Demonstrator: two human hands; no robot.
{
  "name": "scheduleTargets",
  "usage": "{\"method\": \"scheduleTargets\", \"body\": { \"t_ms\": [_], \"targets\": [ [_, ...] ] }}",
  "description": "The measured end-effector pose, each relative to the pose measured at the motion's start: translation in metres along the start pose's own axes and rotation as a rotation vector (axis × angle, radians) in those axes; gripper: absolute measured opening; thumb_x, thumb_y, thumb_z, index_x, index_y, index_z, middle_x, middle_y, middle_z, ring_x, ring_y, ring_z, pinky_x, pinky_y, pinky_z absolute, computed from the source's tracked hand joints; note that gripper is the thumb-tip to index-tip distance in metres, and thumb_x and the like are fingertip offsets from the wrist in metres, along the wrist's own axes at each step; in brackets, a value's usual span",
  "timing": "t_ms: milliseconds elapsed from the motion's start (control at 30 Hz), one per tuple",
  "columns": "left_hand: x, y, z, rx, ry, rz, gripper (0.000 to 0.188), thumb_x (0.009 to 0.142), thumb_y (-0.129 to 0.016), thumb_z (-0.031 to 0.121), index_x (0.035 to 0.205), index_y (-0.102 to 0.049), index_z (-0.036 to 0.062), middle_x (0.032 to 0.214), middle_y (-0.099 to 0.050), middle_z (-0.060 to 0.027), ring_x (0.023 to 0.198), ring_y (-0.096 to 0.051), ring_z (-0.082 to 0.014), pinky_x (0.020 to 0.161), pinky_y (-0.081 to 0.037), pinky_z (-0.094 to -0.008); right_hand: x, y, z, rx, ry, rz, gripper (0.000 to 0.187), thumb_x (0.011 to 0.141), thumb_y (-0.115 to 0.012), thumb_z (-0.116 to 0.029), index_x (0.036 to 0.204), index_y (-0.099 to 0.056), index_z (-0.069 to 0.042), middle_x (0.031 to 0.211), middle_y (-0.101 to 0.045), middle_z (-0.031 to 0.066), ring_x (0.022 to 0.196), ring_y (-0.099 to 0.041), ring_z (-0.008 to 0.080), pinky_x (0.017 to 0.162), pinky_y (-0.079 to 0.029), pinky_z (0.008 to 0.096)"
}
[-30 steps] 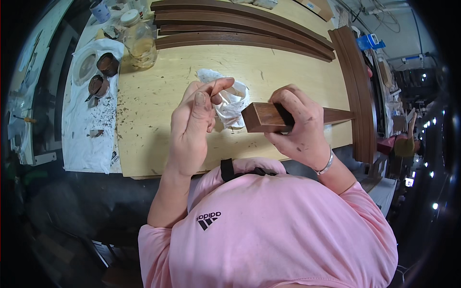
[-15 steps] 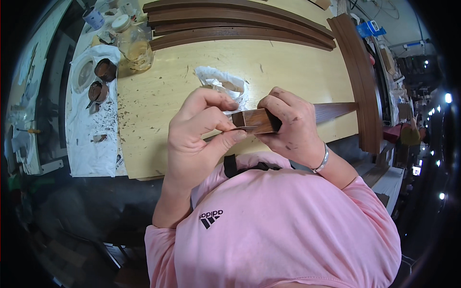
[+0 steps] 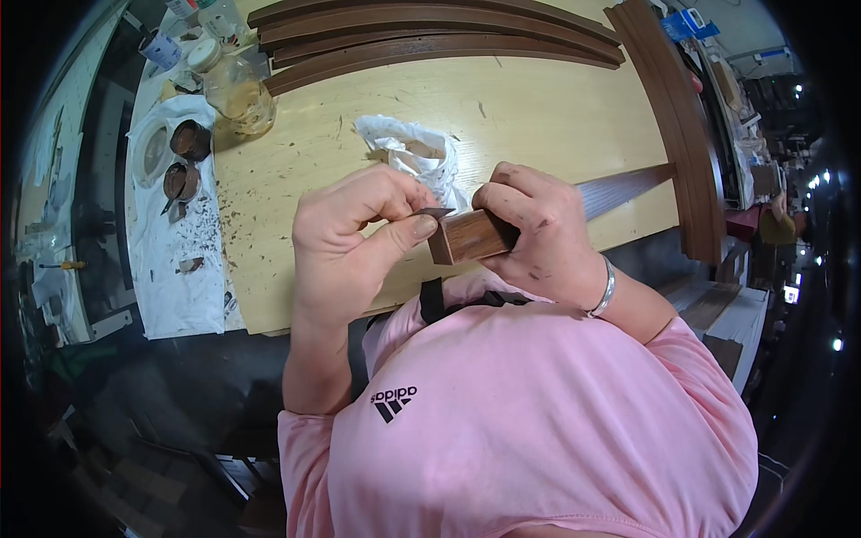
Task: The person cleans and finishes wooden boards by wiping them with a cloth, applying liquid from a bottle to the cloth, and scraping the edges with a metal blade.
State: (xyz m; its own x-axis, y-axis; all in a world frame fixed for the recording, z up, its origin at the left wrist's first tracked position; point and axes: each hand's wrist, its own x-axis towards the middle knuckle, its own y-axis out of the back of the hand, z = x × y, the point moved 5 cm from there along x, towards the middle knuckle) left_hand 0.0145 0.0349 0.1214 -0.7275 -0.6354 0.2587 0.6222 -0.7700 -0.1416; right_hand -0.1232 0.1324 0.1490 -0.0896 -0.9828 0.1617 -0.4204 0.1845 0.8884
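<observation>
My right hand point(image 3: 544, 215) is wrapped round a dark brown wooden bar point(image 3: 475, 236) near its end. The bar runs away to the right, and its far end reaches another brown piece. Between thumb and fingers, my left hand point(image 3: 354, 238) pinches a small thin dark flat piece point(image 3: 434, 213); whether it is sandpaper or a blade I cannot tell. This piece lies at the upper edge of the bar's near end. Just beyond both hands sits a crumpled white cloth or bag point(image 3: 421, 154) on the yellowish tabletop point(image 3: 323, 117).
Several long brown mouldings point(image 3: 448, 40) lie along the table's far side. More brown lengths point(image 3: 677, 134) lie across its right end. At the left, a clear jar point(image 3: 240, 94) stands near two dark-stained cups point(image 3: 191, 141) on a white sheet point(image 3: 179, 296) with brown crumbs.
The bar's near end has turned, showing its end face lower and more to the left. My left hand has moved slightly left and up, bringing the thin piece to the bar's upper edge.
</observation>
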Motion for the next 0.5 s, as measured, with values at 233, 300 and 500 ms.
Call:
{"method": "scheduleTargets", "body": {
  "t_ms": [233, 300, 500],
  "targets": [
    [0.002, -0.002, 0.000, -0.018, -0.027, -0.037, 0.016, 0.069, -0.067, -0.011, 0.068, -0.054, -0.0029, 0.080, -0.061, -0.0104, 0.075, -0.058, -0.0158, 0.069, -0.046, -0.0268, -0.001, 0.001, 0.000, -0.014, 0.001, -0.032, 0.039, 0.050, -0.078, -0.014, 0.083, -0.060, -0.009, 0.079, -0.055, 0.0068, 0.072, -0.058, 0.0286, 0.061, -0.047, 0.0394],
    [0.000, 0.001, -0.005, -0.045, 0.048, 0.020, 0.016, 0.069, -0.068, -0.011, 0.068, -0.054, -0.0027, 0.081, -0.061, -0.0105, 0.076, -0.059, -0.0158, 0.069, -0.046, -0.0268, -0.001, 0.003, 0.000, 0.022, 0.004, -0.022, 0.039, 0.049, -0.078, -0.013, 0.083, -0.060, -0.009, 0.079, -0.055, 0.0066, 0.072, -0.058, 0.0287, 0.061, -0.047, 0.0393],
    [0.002, -0.005, 0.001, -0.079, -0.134, -0.069, 0.018, 0.071, -0.067, -0.011, 0.067, -0.052, -0.0024, 0.082, -0.060, -0.0112, 0.077, -0.058, -0.0159, 0.069, -0.046, -0.0266, -0.002, 0.002, 0.004, 0.014, 0.006, -0.057, 0.041, 0.048, -0.079, -0.014, 0.084, -0.060, -0.009, 0.078, -0.056, 0.0066, 0.071, -0.058, 0.0288, 0.059, -0.047, 0.0397]
  ]
}}
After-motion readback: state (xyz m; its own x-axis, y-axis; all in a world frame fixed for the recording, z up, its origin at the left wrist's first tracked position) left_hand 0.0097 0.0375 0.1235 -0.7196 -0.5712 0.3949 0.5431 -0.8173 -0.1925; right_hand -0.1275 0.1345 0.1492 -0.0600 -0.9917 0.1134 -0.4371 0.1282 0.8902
